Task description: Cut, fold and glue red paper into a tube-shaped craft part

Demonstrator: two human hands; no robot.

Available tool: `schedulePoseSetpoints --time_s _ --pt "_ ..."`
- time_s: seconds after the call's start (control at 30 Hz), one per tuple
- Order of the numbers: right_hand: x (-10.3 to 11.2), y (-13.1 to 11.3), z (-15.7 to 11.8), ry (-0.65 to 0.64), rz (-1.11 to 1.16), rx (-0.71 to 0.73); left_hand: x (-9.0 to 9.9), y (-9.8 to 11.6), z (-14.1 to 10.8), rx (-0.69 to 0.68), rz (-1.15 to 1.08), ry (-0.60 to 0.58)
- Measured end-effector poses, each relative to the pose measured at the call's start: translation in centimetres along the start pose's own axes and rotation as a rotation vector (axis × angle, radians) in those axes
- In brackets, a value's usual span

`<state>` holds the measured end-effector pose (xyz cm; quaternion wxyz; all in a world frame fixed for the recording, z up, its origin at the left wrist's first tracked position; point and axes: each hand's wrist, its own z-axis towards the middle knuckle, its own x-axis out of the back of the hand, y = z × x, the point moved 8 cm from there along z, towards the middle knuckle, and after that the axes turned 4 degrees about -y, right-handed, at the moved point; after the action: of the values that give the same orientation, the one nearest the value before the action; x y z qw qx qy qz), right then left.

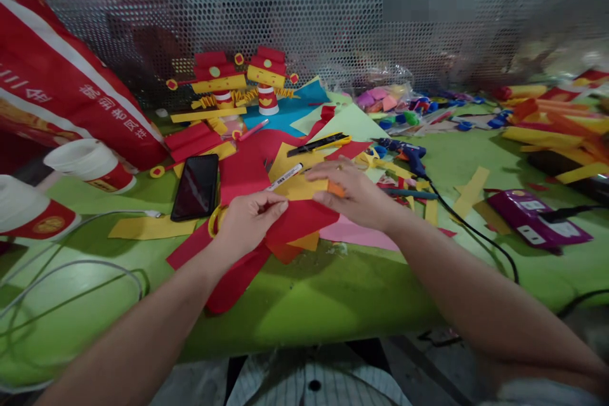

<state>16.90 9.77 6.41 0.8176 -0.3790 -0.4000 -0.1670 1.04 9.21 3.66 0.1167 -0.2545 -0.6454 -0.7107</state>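
Between my hands lies a yellow piece [301,189] over a red sheet [299,221]. My left hand [250,219] is closed, thumb and fingers pinched at the left edge of these pieces; what exactly it grips is hard to tell. Thumb and fingers of my right hand [349,193] are bent around the right end of the yellow piece, with a bit of orange showing beside them. A white marker [285,176] lies just behind the yellow piece. Farther back is a yellow and black cutter knife [320,143].
A black phone [196,187], paper cups [90,165] and a white cable are at the left. Paper figures [219,76] stand behind. At the right are a blue glue gun [404,151], its black cord and a purple power strip [537,219] on the green table [342,304].
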Motion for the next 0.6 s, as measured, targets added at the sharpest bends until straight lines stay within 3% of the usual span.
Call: schedulePoseSetpoints --time_s 0.17,0.3,0.47,0.6 --pt "-2.4 -1.5 0.0 -0.151 -0.047 0.011 -0.8 0.1 -0.2 -0.029 -0.006 -0.037" --pt "-1.8 -0.9 0.2 -0.090 -0.047 -0.056 -0.6 -0.6 0.1 -0.003 -0.086 0.006" --pt "-1.3 -0.3 -0.1 -0.046 -0.048 -0.183 0.1 -0.5 -0.2 0.028 -0.029 0.095" --pt "-1.2 0.4 -0.3 -0.052 0.084 -0.271 0.7 0.4 -0.4 -0.067 0.000 0.158"
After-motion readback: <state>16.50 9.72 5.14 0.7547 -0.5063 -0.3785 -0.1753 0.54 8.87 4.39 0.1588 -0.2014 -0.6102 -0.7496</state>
